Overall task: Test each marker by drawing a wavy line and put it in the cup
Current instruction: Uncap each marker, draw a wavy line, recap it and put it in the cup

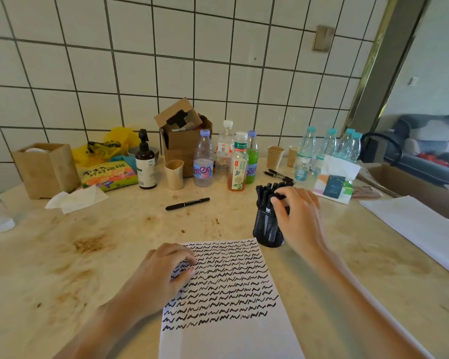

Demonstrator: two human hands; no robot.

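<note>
A white sheet (233, 338) covered in rows of black wavy lines lies at the table's near edge. My left hand (163, 273) rests on its left side with fingers loosely curled. Just beyond the sheet's far right corner stands a black mesh cup (266, 229) packed with several black markers (263, 194). My right hand (296, 216) is at the cup's top right, its fingertips curled round a marker among the others. One capped black marker (187, 203) lies alone on the table further back, left of the cup.
Bottles (204, 159), paper cups (174, 174), a pump bottle (145, 161) and a cardboard box (184, 141) line the back by the tiled wall. A tissue pack (335, 182) and two pens (278, 174) lie behind the cup. More white paper (420, 229) sits right; crumpled tissue (75, 199) left.
</note>
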